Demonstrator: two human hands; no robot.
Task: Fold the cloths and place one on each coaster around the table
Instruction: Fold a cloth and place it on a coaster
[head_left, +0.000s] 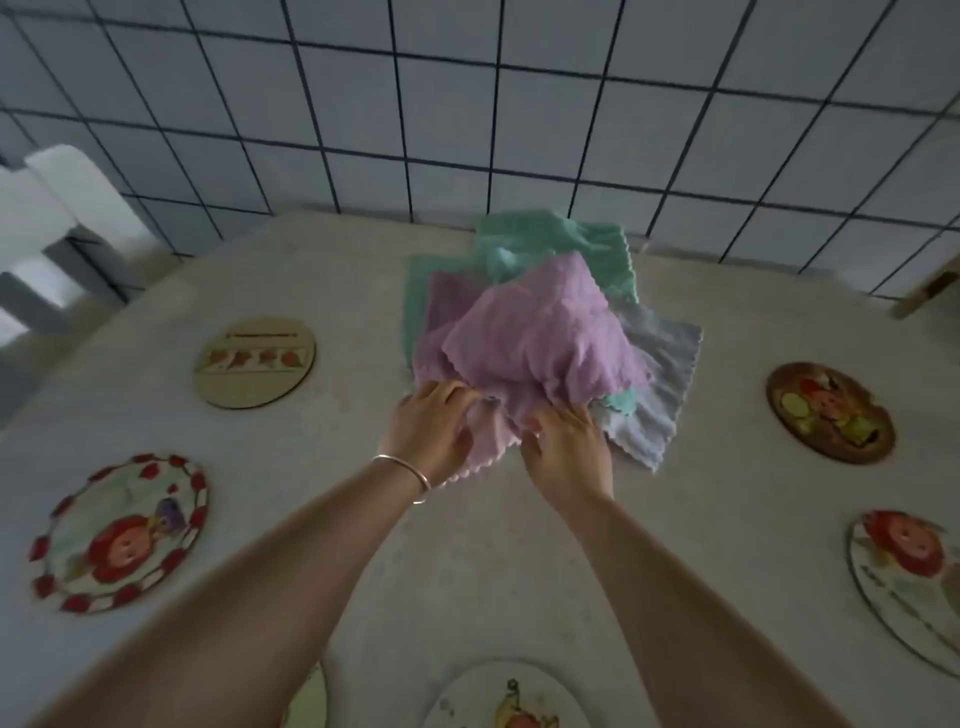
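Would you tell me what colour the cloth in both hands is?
Lilac cloth, head view.

We're seeing a lilac cloth (535, 338) on top of the pile, a mint green cloth (550, 244) under it, and a pale grey-blue cloth (660, 384) with a scalloped edge at the right. Tabletop (467, 561) is showing as off-white with a faint speckle. Coasters: far-left one (254, 362) is reading tan with a row of red fruit shapes; near-left one (119, 532) white with a red-dotted rim and a red flower; far-right one (829, 412) dark brown with red, yellow and green shapes. The wall (467, 104) is showing pale blue-grey tiles with dark grout lines. We're seeing a silver bangle (410, 475) on the left wrist.
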